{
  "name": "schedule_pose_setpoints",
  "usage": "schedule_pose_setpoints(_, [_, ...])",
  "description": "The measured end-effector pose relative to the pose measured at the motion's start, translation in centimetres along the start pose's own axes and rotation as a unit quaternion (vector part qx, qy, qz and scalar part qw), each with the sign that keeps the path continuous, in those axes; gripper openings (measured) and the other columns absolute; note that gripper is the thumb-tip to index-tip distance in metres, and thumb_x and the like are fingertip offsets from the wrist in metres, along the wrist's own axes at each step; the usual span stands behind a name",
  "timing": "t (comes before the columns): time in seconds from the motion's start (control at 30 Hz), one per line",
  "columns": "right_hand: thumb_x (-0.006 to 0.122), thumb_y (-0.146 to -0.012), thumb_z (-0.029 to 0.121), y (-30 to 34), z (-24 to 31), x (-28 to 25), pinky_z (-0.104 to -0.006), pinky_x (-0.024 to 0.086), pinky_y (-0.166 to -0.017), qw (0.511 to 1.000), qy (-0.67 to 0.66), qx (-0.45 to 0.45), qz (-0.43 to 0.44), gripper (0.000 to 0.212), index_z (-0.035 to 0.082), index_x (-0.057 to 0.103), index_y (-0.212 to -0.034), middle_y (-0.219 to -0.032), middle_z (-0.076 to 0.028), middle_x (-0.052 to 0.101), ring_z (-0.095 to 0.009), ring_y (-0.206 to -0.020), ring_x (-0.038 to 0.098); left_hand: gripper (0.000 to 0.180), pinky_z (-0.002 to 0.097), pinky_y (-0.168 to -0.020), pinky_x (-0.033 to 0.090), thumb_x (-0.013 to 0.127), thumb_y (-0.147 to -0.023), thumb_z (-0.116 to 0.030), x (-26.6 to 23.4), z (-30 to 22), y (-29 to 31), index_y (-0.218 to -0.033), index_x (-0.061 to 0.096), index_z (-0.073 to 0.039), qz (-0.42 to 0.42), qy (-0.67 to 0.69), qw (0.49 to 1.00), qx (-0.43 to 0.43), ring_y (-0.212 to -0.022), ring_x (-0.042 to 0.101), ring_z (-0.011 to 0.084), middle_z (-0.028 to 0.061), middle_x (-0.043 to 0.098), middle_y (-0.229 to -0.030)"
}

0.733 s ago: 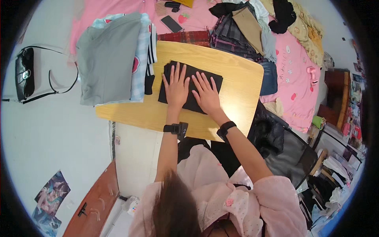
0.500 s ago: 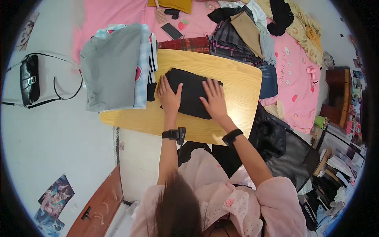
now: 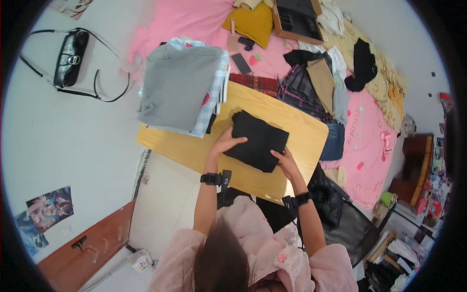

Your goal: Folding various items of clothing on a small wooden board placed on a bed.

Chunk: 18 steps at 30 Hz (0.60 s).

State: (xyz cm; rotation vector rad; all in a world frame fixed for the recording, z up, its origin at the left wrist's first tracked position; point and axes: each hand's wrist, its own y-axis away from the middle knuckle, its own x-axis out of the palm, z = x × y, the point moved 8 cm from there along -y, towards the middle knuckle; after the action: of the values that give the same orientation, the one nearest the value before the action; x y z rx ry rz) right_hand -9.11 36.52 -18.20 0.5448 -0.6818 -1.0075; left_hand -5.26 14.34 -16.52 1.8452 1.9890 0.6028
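Note:
A black folded garment (image 3: 257, 138) lies between my hands over the wooden table (image 3: 306, 127). My left hand (image 3: 226, 142) grips its left edge, thumb on top and the other fingers mostly hidden beneath. At the lower right edge, my right hand (image 3: 288, 163) holds it the same way, thumb on the upper face. Whether the garment is lifted off the tabletop I cannot tell. To the left of it rises a stack of folded clothes, with a grey garment (image 3: 177, 87) on top and blue checked cloth (image 3: 208, 104) under it.
Beyond the table is a bed with a pink sheet (image 3: 362, 131), holding a plaid skirt (image 3: 297, 90), tan folded cloth (image 3: 321, 82), jeans (image 3: 332, 142), a phone (image 3: 241, 63) and an open box (image 3: 297, 22). A black chair (image 3: 352, 228) stands at right. A black handbag (image 3: 72, 58) hangs on the left wall.
My hands have gone from lying flat on the black garment to gripping its two sides. The view has turned and shifted, so more of the bed shows.

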Motion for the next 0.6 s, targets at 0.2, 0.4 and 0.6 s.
schedule_pose_setpoints(0.2, [0.064,-0.084,0.013,-0.1,6.6,-1.3,-0.0303,0.045,-0.088,0.996,0.010,-0.090,0.017,0.044,0.001,0.048,-0.123,-0.115,-0.008,0.058,-0.018,-0.101,0.056,0.092,0.0341,-0.106,0.029,0.069,-0.077,-0.026,1.7,-7.4,2.9,-0.140,0.012,0.008,-0.043,-0.146,0.981,0.120,-0.130,0.033,0.0323,0.0282,0.030,-0.140])
schedule_pose_setpoints(0.4, [0.059,-0.088,0.016,0.8,21.3,8.1,-0.0261,0.044,-0.087,0.964,0.032,-0.229,0.131,0.039,0.000,0.051,-0.123,-0.113,-0.005,0.059,-0.013,-0.099,0.056,0.088,0.0355,-0.104,0.031,0.071,-0.077,-0.024,-5.3,-17.6,12.0,-0.139,0.017,0.008,-0.317,-0.083,0.915,0.235,-0.126,0.039,0.0317,0.0258,0.035,-0.137])
schedule_pose_setpoints(0.6, [0.053,-0.092,0.023,-1.2,28.0,22.1,-0.0313,0.039,-0.095,0.890,-0.102,-0.275,0.348,0.048,0.007,0.040,-0.135,-0.126,-0.005,0.050,-0.014,-0.116,0.045,0.079,0.0328,-0.103,0.031,0.071,-0.079,-0.021,-12.0,-14.8,15.1,-0.137,0.025,0.006,-0.526,0.183,0.770,0.311,-0.121,0.041,0.0254,0.0180,0.041,-0.133])
